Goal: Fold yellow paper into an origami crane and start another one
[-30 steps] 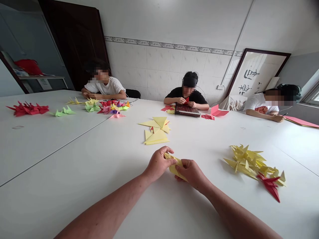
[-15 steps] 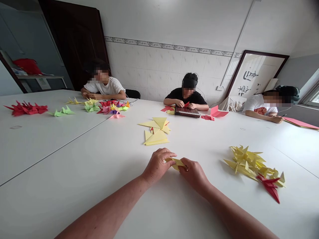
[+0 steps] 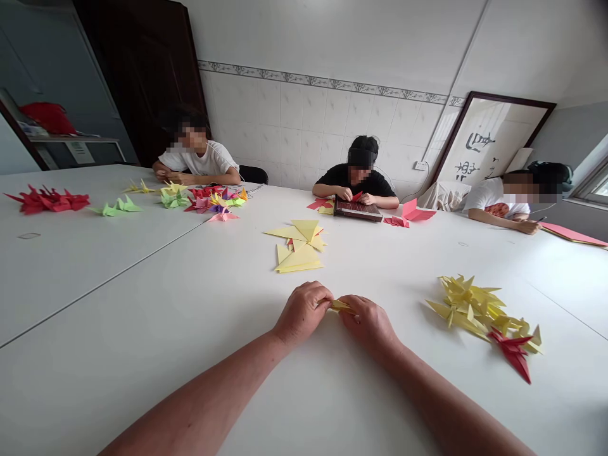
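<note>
Between my two hands is a piece of folded yellow paper (image 3: 340, 306), mostly hidden by the fingers. My left hand (image 3: 306, 311) is closed on its left end, thumb and fingers pinched together. On the right end, my right hand (image 3: 369, 322) grips it with curled fingers. Just beyond them on the white table (image 3: 228, 342) lies a loose stack of folded yellow paper pieces (image 3: 300, 258), with bits of red showing under it. To the right sits a pile of yellow origami cranes (image 3: 475, 307), with a red origami crane (image 3: 513, 351) at its near edge.
Red origami cranes (image 3: 50, 200), green ones (image 3: 116, 206) and a mixed-colour heap (image 3: 221, 201) stand at the far left. Across the table a person in black (image 3: 354, 187) folds red paper over a paper cutter (image 3: 358, 209). Two people in white sit either side.
My hands have drawn slightly closer together around the yellow paper, and less of it shows. My right hand has turned over it a little. The view has shifted slightly.
</note>
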